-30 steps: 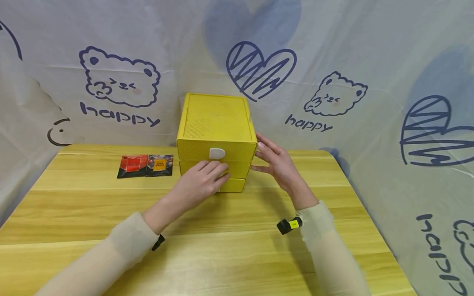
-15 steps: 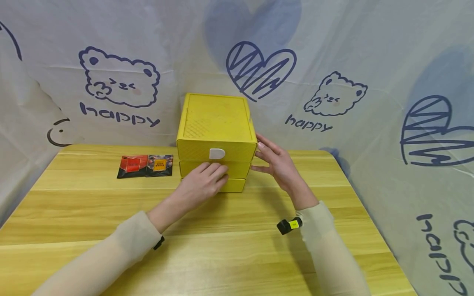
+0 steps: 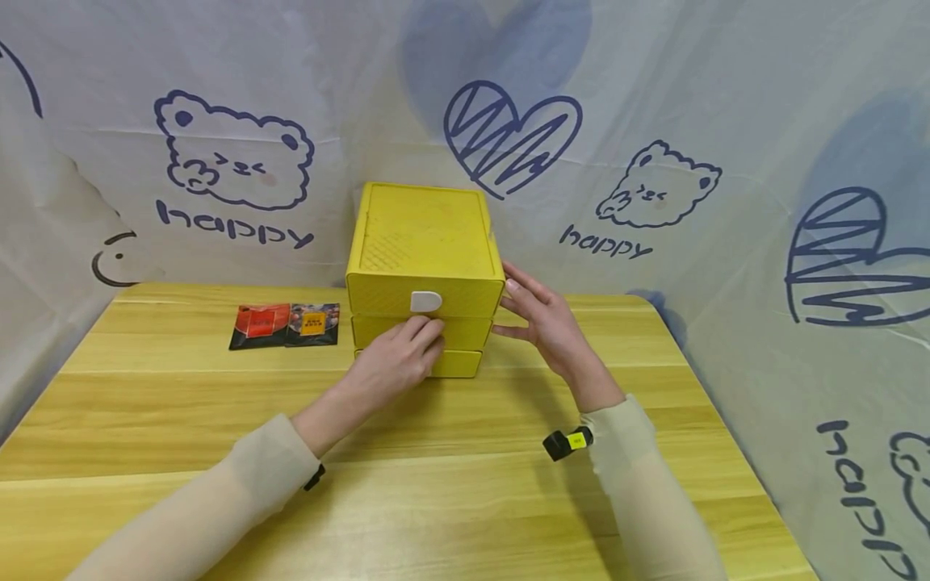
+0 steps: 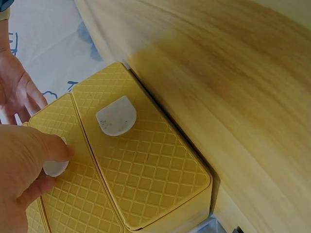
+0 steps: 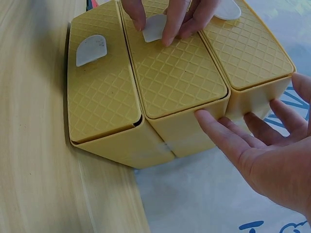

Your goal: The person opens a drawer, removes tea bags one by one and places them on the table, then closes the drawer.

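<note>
Yellow drawer unit (image 3: 425, 230), centre frame: left hand (image 3: 395, 355) pinches middle tab (image 5: 153, 29); right hand (image 3: 548, 331), fingers extended, braces side (image 5: 184, 130). I'd pull square.

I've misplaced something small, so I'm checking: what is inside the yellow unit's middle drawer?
Only the outside of the middle drawer shows: a patterned yellow front, whose white tab the left hand pinches. The drawer appears closed, so anything inside is covered.

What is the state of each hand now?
Left hand: closed, holding the middle white handle.
Right hand: open, touching the side of the yellow drawers.
</note>
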Action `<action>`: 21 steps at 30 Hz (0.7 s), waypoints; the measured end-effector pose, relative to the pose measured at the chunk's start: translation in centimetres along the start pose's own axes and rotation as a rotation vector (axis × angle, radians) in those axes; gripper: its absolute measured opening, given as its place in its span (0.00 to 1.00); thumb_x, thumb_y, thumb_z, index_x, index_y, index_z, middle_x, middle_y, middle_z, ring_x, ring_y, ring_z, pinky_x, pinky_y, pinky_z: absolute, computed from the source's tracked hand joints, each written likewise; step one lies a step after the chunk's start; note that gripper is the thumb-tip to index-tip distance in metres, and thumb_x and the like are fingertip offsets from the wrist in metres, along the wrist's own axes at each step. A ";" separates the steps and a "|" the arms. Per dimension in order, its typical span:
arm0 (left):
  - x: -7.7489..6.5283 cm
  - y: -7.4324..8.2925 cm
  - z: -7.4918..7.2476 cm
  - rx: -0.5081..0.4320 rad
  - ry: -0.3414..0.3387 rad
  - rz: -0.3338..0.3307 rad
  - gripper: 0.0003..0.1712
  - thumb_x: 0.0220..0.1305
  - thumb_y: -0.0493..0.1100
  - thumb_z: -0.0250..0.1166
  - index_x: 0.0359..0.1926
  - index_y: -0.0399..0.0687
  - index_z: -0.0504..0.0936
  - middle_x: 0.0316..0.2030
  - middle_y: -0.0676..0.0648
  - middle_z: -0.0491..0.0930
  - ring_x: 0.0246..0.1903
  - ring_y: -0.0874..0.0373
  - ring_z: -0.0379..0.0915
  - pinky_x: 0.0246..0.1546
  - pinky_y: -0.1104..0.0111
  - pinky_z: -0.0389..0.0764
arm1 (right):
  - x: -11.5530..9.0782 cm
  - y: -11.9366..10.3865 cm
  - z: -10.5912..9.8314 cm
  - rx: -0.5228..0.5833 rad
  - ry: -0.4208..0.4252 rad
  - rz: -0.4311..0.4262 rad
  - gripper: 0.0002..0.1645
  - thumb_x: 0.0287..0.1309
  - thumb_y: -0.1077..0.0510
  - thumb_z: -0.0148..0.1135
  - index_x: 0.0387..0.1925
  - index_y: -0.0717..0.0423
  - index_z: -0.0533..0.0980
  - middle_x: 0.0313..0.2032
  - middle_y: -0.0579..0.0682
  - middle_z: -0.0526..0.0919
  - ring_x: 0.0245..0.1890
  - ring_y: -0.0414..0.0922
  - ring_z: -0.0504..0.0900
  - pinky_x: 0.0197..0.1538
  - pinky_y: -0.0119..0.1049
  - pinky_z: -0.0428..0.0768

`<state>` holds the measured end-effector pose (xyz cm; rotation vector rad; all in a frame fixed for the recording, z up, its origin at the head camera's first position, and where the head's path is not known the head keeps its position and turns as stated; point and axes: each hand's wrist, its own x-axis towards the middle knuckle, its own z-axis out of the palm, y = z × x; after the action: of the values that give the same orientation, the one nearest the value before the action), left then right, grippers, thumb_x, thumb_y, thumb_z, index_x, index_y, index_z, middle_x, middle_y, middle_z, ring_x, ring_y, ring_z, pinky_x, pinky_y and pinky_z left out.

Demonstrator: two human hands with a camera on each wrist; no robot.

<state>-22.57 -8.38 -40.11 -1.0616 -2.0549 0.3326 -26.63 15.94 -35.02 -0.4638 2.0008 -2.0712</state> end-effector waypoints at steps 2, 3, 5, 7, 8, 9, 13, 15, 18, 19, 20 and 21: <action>0.0 0.0 0.0 0.003 0.005 0.002 0.26 0.65 0.25 0.32 0.38 0.37 0.79 0.43 0.39 0.73 0.39 0.48 0.64 0.34 0.70 0.75 | 0.0 0.0 0.0 -0.003 -0.001 0.000 0.28 0.60 0.44 0.53 0.62 0.35 0.64 0.63 0.42 0.62 0.56 0.50 0.66 0.47 0.55 0.75; 0.0 0.0 0.0 0.001 0.003 0.002 0.26 0.65 0.25 0.31 0.38 0.37 0.79 0.43 0.39 0.73 0.39 0.48 0.64 0.34 0.70 0.75 | 0.0 0.0 0.0 -0.005 -0.001 0.000 0.28 0.60 0.44 0.53 0.62 0.35 0.64 0.63 0.43 0.62 0.56 0.50 0.66 0.47 0.55 0.75; 0.0 0.0 0.0 -0.005 -0.017 0.000 0.26 0.65 0.25 0.30 0.39 0.37 0.78 0.43 0.38 0.72 0.39 0.48 0.64 0.35 0.70 0.75 | 0.0 0.0 -0.1 -0.008 0.000 0.000 0.28 0.60 0.44 0.53 0.62 0.35 0.64 0.63 0.43 0.63 0.56 0.50 0.66 0.47 0.55 0.75; 0.0 0.0 0.0 -0.009 -0.044 -0.002 0.25 0.65 0.25 0.31 0.39 0.36 0.78 0.44 0.38 0.72 0.40 0.48 0.64 0.35 0.70 0.75 | 0.0 0.0 0.0 -0.012 0.000 0.001 0.28 0.60 0.44 0.53 0.62 0.35 0.64 0.63 0.43 0.63 0.57 0.49 0.66 0.47 0.56 0.75; 0.0 0.1 0.0 -0.013 -0.058 -0.006 0.24 0.65 0.25 0.32 0.39 0.36 0.77 0.44 0.38 0.71 0.40 0.48 0.63 0.35 0.70 0.75 | 0.0 0.0 0.0 -0.012 0.001 0.000 0.28 0.60 0.44 0.53 0.62 0.35 0.64 0.63 0.43 0.63 0.57 0.49 0.66 0.47 0.56 0.75; 0.0 0.1 -0.1 -0.015 -0.071 -0.008 0.22 0.65 0.25 0.34 0.40 0.36 0.77 0.44 0.38 0.71 0.40 0.48 0.63 0.35 0.70 0.75 | 0.0 0.0 0.0 -0.013 0.002 0.000 0.28 0.60 0.44 0.53 0.62 0.35 0.64 0.63 0.43 0.63 0.57 0.49 0.66 0.47 0.56 0.75; 0.0 0.1 -0.1 -0.020 -0.094 -0.016 0.17 0.64 0.26 0.40 0.40 0.36 0.76 0.44 0.38 0.70 0.39 0.48 0.63 0.34 0.71 0.75 | 0.0 0.0 0.0 -0.015 0.003 0.001 0.28 0.60 0.44 0.53 0.62 0.35 0.64 0.63 0.43 0.63 0.56 0.49 0.66 0.47 0.56 0.75; 0.0 0.1 -0.2 -0.024 -0.098 -0.018 0.17 0.64 0.26 0.41 0.40 0.36 0.76 0.44 0.38 0.70 0.39 0.48 0.63 0.34 0.72 0.75 | 0.0 0.0 0.0 -0.015 0.003 0.000 0.27 0.60 0.44 0.53 0.62 0.35 0.64 0.63 0.43 0.63 0.56 0.49 0.66 0.47 0.56 0.75; 0.0 0.1 -0.3 -0.036 -0.091 -0.022 0.14 0.62 0.26 0.45 0.40 0.36 0.77 0.43 0.38 0.70 0.40 0.48 0.63 0.33 0.72 0.75 | -0.1 0.0 0.0 -0.015 0.000 -0.004 0.27 0.61 0.44 0.52 0.62 0.35 0.64 0.63 0.43 0.63 0.56 0.49 0.66 0.47 0.55 0.75; 0.0 0.2 -0.3 -0.040 -0.089 -0.024 0.13 0.62 0.26 0.47 0.40 0.36 0.77 0.43 0.39 0.70 0.40 0.49 0.63 0.33 0.72 0.76 | -0.1 0.0 0.0 -0.015 -0.001 -0.005 0.27 0.60 0.44 0.52 0.62 0.35 0.64 0.63 0.43 0.63 0.56 0.49 0.66 0.47 0.55 0.75; 0.0 0.2 -0.4 -0.041 -0.084 -0.024 0.12 0.61 0.26 0.48 0.40 0.36 0.77 0.43 0.39 0.70 0.39 0.49 0.63 0.32 0.73 0.76 | 0.0 0.0 0.0 -0.016 -0.001 -0.006 0.27 0.60 0.44 0.53 0.62 0.35 0.64 0.63 0.43 0.63 0.56 0.49 0.66 0.47 0.55 0.75; 0.0 0.3 -0.4 -0.042 -0.081 -0.023 0.11 0.60 0.26 0.49 0.39 0.36 0.77 0.42 0.39 0.70 0.39 0.49 0.63 0.32 0.73 0.76 | 0.0 0.0 0.0 -0.016 -0.002 -0.006 0.28 0.60 0.44 0.53 0.62 0.35 0.64 0.63 0.43 0.63 0.56 0.49 0.66 0.47 0.55 0.75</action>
<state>-22.11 -8.28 -39.98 -1.0640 -2.1527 0.3269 -26.58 15.96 -35.01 -0.4750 2.0194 -2.0587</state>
